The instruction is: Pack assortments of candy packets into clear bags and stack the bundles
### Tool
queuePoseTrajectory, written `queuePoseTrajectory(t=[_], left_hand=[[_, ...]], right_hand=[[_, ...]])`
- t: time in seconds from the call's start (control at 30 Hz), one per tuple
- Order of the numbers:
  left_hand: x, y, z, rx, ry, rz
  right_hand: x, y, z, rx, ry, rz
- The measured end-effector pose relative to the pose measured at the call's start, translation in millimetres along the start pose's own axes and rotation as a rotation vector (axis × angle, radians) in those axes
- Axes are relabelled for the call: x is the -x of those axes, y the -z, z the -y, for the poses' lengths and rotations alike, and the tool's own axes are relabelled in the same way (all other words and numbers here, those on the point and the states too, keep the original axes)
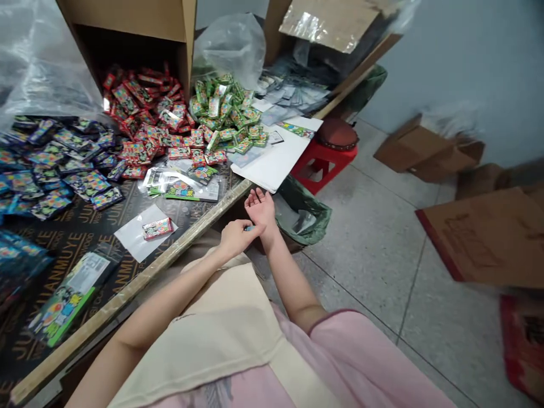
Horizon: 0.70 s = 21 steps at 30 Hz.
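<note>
My left hand (237, 238) is closed over a small bluish bit, its thumb against the base of my other palm. My right hand (260, 208) is turned palm up just beyond the table edge, fingers loosely curled and apart, holding nothing. On the dark table (140, 238) a small red packet (157, 228) lies on a white sheet (135, 237). Clear bags with a green-printed card (191, 191) are behind it. Heaps of red packets (148, 107), green packets (225, 107) and dark blue packets (63, 158) cover the back and left.
A white board (272, 164) juts past the table's wooden edge (170, 252). Below stands a bin with a green liner (317, 224), near a red stool (323, 164). Cardboard boxes (484, 238) are on the right floor. An open carton (131, 17) stands at the back.
</note>
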State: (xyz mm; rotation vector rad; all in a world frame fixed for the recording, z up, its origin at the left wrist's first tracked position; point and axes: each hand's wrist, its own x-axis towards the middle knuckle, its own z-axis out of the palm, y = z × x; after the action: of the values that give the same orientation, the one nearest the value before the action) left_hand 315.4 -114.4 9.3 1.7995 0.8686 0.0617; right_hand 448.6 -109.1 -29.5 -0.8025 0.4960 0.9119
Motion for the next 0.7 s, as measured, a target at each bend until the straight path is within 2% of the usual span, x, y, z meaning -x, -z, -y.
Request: queuePoseTrajectory(t=[0.1,0.17,0.37,0.53,0.7], left_hand=[[3,-12.7,-6,-0.319,-0.036,-0.068],[2,-17.4,-5,-0.385,-0.015,-0.068],[-3,-23.4,5,-0.315,0.037,-0.088],[3,-29.3,8,-0.388,0.044,-0.113],[5,-30.8,16,-0.307,0.044,-0.118]], right_hand=[[1,12,-2,-0.035,0.002,-0.014],[0,16,-1,-0.053,-0.002,-0.021],[-2,25,-5,-0.05,-0.046,-0.026],[-4,34,-13,-0.025,-0.068,-0.026],[-5,41,-17,0.009,-0.071,-0.019]])
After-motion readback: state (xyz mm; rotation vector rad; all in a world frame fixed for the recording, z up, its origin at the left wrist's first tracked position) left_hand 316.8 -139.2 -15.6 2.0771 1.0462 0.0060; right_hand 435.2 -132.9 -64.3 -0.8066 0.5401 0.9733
